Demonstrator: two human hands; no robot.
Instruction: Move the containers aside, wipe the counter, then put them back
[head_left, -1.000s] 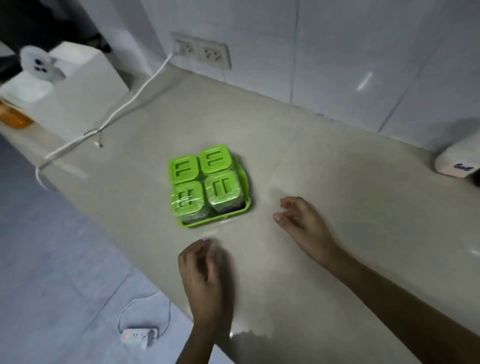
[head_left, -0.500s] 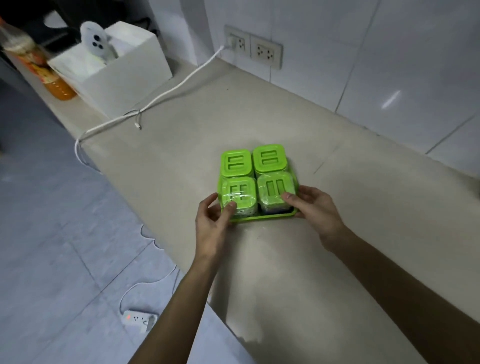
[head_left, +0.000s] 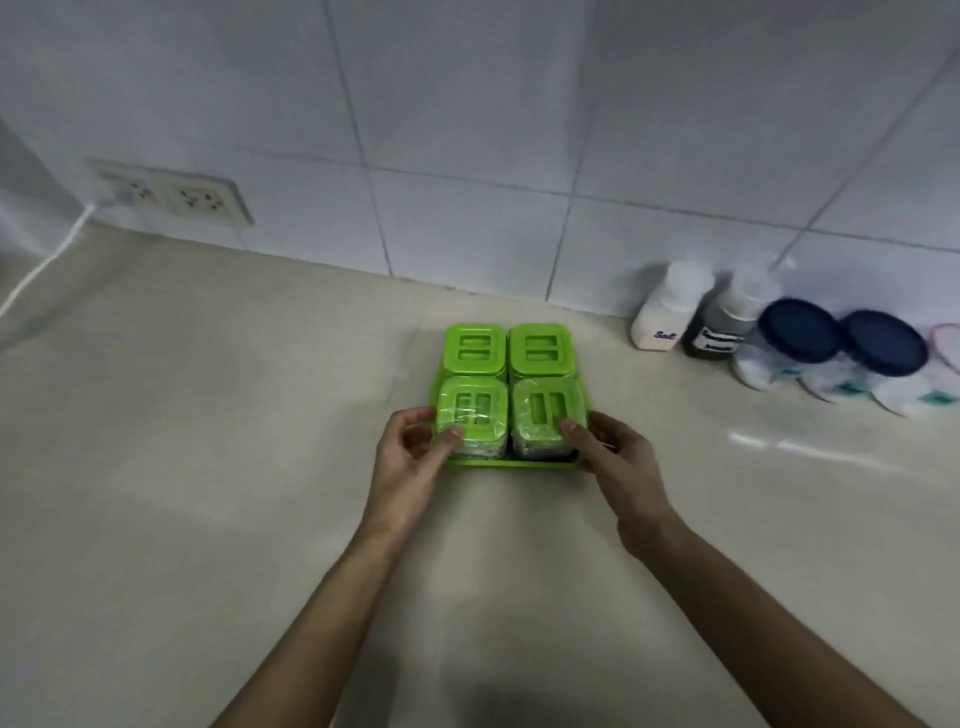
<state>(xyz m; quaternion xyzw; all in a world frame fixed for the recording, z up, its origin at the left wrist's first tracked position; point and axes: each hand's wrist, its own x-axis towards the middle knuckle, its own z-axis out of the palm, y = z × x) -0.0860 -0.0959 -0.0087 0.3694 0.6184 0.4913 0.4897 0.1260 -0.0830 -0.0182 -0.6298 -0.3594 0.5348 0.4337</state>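
A green tray (head_left: 511, 464) with several square green-lidded containers (head_left: 509, 384) sits on the beige counter (head_left: 208, 467) near the tiled back wall. My left hand (head_left: 410, 462) grips the tray's near left corner, thumb on the front left lid. My right hand (head_left: 618, 462) grips the near right corner, thumb on the front right lid. The two front containers are wrapped in clear film. I cannot tell whether the tray is lifted or resting on the counter.
At the back right stand a white bottle labelled Salt (head_left: 670, 312), a dark labelled bottle (head_left: 727, 322) and two blue-lidded jars (head_left: 841, 353). A double wall socket (head_left: 171, 195) with a white cable (head_left: 41, 270) is at the left.
Both hands reached the tray and took hold of it. The tray now lies closer to the back wall and the bottles; the view has swung right.
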